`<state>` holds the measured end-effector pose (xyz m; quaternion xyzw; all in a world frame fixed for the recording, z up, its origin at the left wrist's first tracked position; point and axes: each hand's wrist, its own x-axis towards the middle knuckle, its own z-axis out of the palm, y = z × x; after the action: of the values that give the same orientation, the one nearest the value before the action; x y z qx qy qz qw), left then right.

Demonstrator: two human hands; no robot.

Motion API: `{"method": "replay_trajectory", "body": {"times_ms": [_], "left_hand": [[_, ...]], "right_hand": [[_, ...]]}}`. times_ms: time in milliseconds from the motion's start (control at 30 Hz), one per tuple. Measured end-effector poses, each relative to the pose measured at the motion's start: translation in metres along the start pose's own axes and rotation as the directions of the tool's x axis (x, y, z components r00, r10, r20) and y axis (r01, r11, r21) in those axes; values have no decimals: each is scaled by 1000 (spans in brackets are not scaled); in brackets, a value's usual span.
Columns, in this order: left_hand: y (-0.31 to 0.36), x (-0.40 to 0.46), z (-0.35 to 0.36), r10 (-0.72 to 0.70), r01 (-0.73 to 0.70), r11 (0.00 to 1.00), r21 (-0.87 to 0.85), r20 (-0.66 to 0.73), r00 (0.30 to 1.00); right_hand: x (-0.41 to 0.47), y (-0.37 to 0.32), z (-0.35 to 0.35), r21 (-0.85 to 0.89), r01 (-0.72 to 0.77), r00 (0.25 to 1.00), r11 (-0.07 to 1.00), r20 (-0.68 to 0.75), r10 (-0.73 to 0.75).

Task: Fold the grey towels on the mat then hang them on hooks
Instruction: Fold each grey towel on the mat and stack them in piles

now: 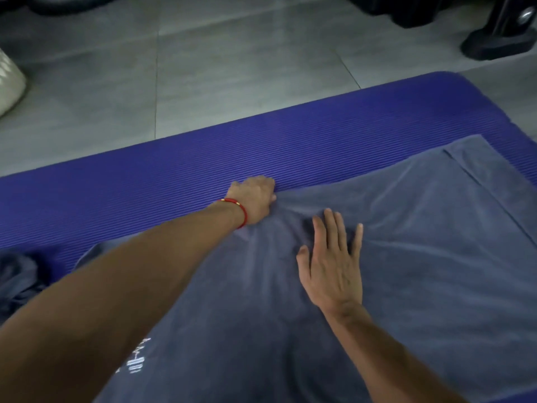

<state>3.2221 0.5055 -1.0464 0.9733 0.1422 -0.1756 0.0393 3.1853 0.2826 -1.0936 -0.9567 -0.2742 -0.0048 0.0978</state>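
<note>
Nearest, the large grey terry towel lies spread over the ribbed purple foam mat, bunched at its middle. On it the right hand presses flat, fingers spread. Farther off, the left hand pinches the towel's far edge. Pulling that edge against the pinned cloth could, I judge, deepen the wrinkles and skew the fold. A second crumpled grey towel waits at left.

Grey towel spread, wrinkled, on purple ribbed mat.

Dim grey tiled floor
</note>
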Motion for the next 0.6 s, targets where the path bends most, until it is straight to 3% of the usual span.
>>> {"method": "replay_trajectory", "body": {"times_ms": [100, 200, 300, 367, 433, 500, 600], "left_hand": [[-4, 6, 5, -108, 109, 994, 3, -108, 988], [-7, -7, 23, -119, 105, 992, -70, -246, 962], [-46, -54, 40, -159, 145, 987, -66, -426, 891], [-87, -108, 59, -197, 201, 979, -41, -457, 867], [-124, -168, 82, -258, 262, 964, -42, -381, 888], [-153, -214, 99, -328, 323, 944, -62, -221, 918], [-185, -234, 114, -407, 398, 907, -140, -39, 913]], "right_hand": [[2, 0, -2, -8, 28, 999, 1000, 32, -28], [3, 2, 0, -23, 54, 995, 998, 83, -52], [5, 5, 5, -17, 62, 994, 998, 94, -60], [5, 5, 7, -26, 64, 992, 998, 115, -60], [5, 4, 9, -52, 60, 989, 997, 135, -53], [6, 4, 9, -69, 30, 986, 997, 167, -18], [5, -18, 0, -91, -74, 961, 993, 258, 95]]}}
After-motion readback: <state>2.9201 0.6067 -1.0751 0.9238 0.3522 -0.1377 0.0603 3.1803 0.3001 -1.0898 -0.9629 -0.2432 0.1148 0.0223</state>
